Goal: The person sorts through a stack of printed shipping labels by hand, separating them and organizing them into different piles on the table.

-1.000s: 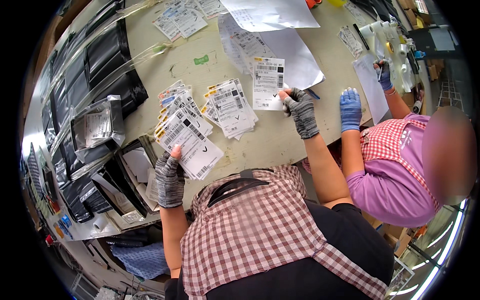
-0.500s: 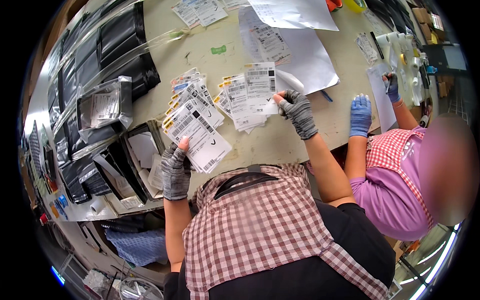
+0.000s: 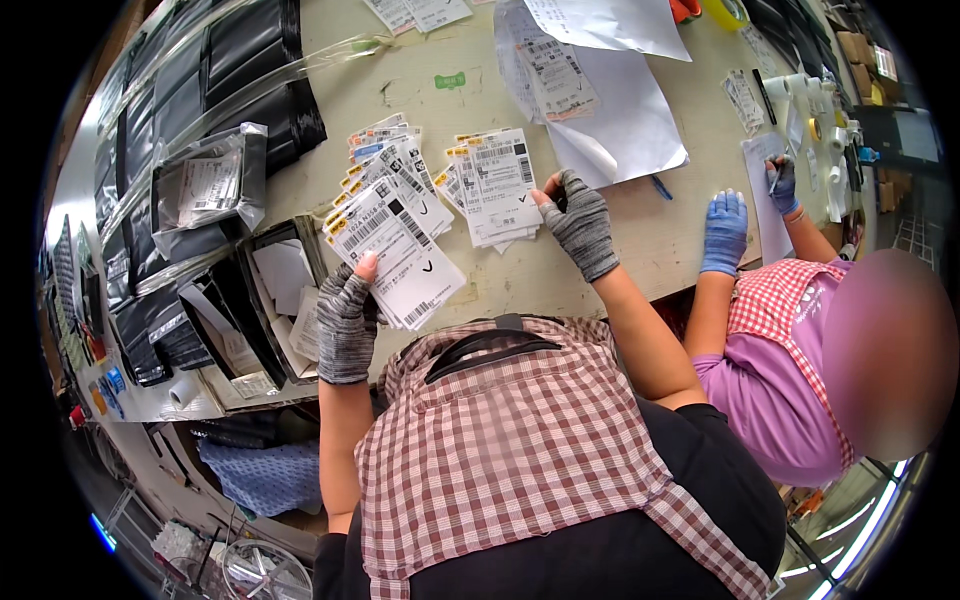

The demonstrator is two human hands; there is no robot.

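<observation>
Label pile just left of nearer right hand, long axis front-to-back; can't tell right's pinch. Left hand clamped on slips.

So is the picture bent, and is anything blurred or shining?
Head view: fisheye curves the table; head view: co-worker's head blurred, labels in the left hand fairly sharp; head view: black packages shine, light strip glares lower right.

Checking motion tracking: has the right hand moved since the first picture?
Yes: relative to the green sticker, the right hand has shifted left and lower in view.
</observation>
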